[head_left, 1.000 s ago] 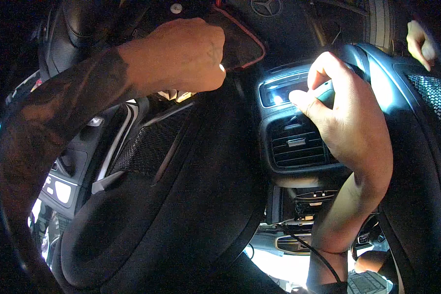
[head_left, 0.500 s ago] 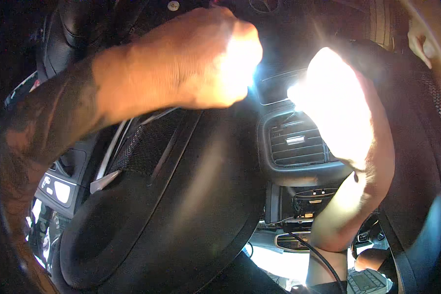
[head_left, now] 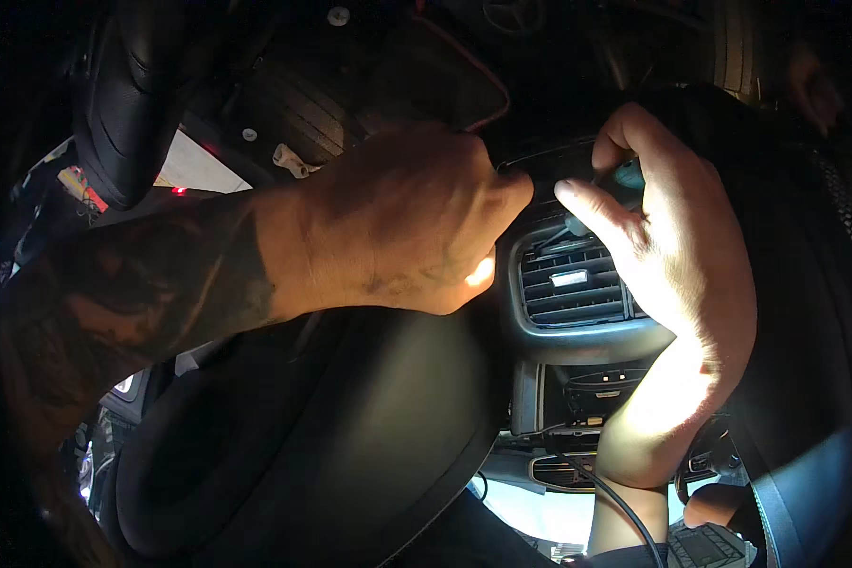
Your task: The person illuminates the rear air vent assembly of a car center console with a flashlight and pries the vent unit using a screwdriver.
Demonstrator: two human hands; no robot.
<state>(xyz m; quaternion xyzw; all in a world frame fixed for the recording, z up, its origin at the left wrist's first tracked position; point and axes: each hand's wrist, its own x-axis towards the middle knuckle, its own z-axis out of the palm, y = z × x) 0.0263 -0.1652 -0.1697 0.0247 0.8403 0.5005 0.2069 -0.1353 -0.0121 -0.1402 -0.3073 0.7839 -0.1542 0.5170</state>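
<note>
My right hand (head_left: pixel 677 222) is curled around a green-handled tool (head_left: pixel 628 174), its thumb stretched along the near side. Most of the tool is hidden by the fingers; a thin shaft seems to run from it toward the top of the air vent (head_left: pixel 577 284). That vent has dark slats, a light tab and a rounded dark frame. My left hand (head_left: pixel 417 222) is a closed fist, just left of the vent and above a dark padded seat. What it holds, if anything, is hidden inside the fingers. Bright light falls on my right hand and wrist.
A dark seat back (head_left: pixel 350 445) fills the lower middle. A black cable (head_left: pixel 615 497) runs beside my right forearm. Under the vent is an opened console recess (head_left: pixel 601 388). Another hand (head_left: pixel 814 90) shows dimly at upper right. A grey keypad-like device (head_left: pixel 705 544) lies at lower right.
My left fist has moved down and slightly right, closer to the vent. The strong glare on both hands has faded, and the green tool handle now shows in my right hand.
</note>
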